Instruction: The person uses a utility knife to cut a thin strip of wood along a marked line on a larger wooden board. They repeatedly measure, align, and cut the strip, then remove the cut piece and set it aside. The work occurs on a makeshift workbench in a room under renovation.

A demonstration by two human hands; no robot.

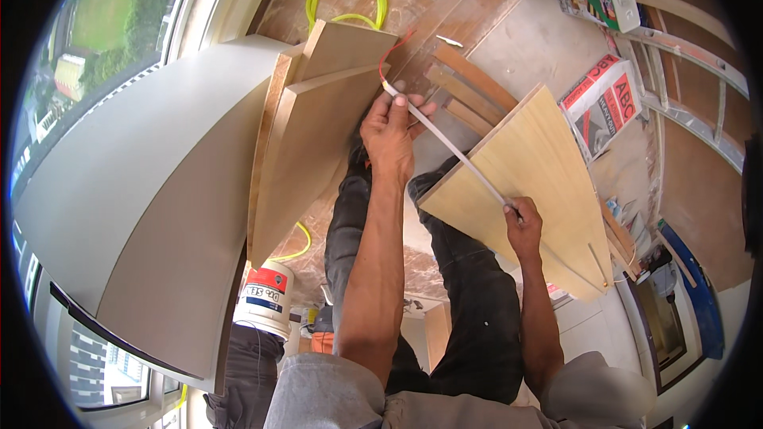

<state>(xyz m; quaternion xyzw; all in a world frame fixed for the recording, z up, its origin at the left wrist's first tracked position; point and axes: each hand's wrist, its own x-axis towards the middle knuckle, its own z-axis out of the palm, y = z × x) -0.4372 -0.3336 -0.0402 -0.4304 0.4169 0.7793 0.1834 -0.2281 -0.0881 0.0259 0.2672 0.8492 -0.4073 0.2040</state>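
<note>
A thin white strip [457, 145] with a red wire at its upper end runs slantwise between my two hands; it looks like an LED strip. My left hand [389, 129] pinches it close to the wired end, with the other fingers spread. Farther down its length, my right hand [524, 229] is closed around it. Below the strip lies a pale wooden panel [548, 167], tilted across the area by my right leg. A thin line continues past my right hand over the panel. Short wooden pieces [469, 95] lie just beyond the panel's far corner.
Upright wooden boards [326, 111] and a large grey panel [159, 151] stand to the left, beside the window. A coil of yellow-green hose [381, 0] lies on the floor ahead. Red-and-white bag [604, 103], ladder [691, 123] and tubs are at right; a white bucket [267, 294] stands lower left.
</note>
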